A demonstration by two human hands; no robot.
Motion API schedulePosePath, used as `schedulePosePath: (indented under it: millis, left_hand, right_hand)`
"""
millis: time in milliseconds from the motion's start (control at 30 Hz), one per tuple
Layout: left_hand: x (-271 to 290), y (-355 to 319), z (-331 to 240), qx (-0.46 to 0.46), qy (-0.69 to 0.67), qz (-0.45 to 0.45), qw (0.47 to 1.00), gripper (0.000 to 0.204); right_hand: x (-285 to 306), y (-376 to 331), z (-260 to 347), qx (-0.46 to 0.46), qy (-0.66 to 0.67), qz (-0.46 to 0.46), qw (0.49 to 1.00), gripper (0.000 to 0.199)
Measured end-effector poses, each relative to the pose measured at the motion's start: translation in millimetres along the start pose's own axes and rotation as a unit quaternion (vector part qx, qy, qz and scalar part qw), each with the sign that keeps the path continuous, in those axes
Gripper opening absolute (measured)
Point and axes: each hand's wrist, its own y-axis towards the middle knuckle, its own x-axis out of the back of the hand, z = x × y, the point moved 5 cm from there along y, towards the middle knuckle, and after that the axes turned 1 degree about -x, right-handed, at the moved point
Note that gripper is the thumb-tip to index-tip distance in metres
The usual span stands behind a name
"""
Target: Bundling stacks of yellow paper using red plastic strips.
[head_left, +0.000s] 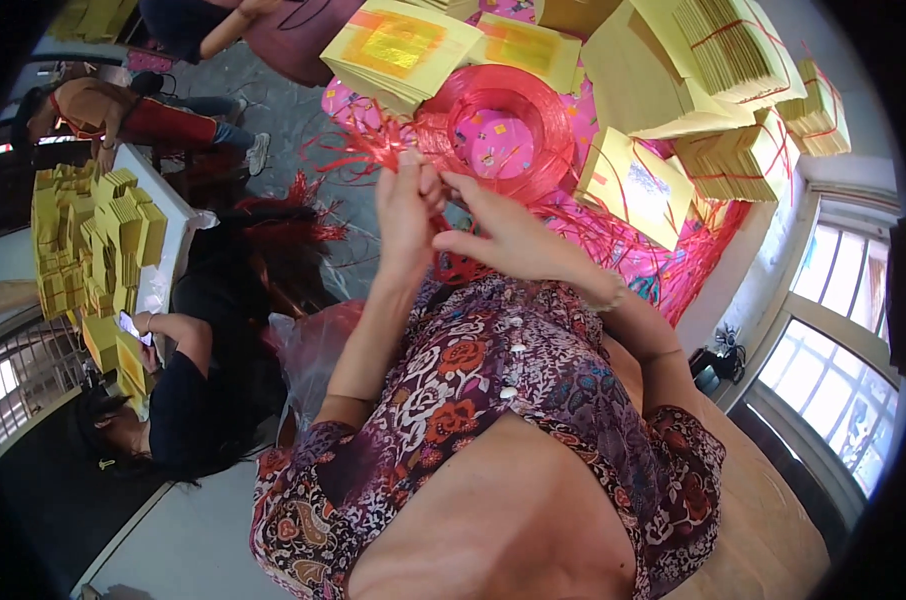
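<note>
My left hand (410, 208) is closed in a fist around a bunch of red plastic strands (368, 150), whose loose ends fan out beyond the knuckles. My right hand (513, 238) is close beside it, fingers stretched toward the left fist and thumb apart, with nothing plainly held. Beyond both hands, a thick ring-shaped coil of red plastic twine (543, 125) rests on a pink patterned cloth (498, 150). More red strands dangle below the hands, over my lap.
Yellow paper stacks (398, 50) and tied paper bundles (728, 45) surround the coil. Loose red strands (663, 265) trail at the right. On the left, one person (188, 365) sits by a white table (178, 235) piled with yellow bundles; another (133, 110) bends at its far end. Barred windows (823, 360) are at the right.
</note>
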Motion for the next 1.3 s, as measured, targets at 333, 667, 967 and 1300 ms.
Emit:
schedulePosePath:
  millis: [333,667,967,1300]
  left_hand:
    - [-12,10,8,0.017,-0.126,-0.028,0.992,0.025]
    - [13,33,34,0.114,-0.307,-0.017,0.945,0.018]
    - [42,50,6,0.102,-0.353,-0.029,0.929,0.022]
    - [32,53,-40,-0.018,-0.210,-0.025,0.977,0.022]
  right_hand:
    - [-26,-4,-30,-0.090,0.083,-0.072,0.990,0.032]
    - [38,-58,-17,-0.112,-0.104,0.029,0.988,0.025]
    - [82,-119,1,-0.185,-0.197,0.007,0.963,0.024]
    - [48,-178,-76,-0.249,-0.204,0.034,0.946,0.025]
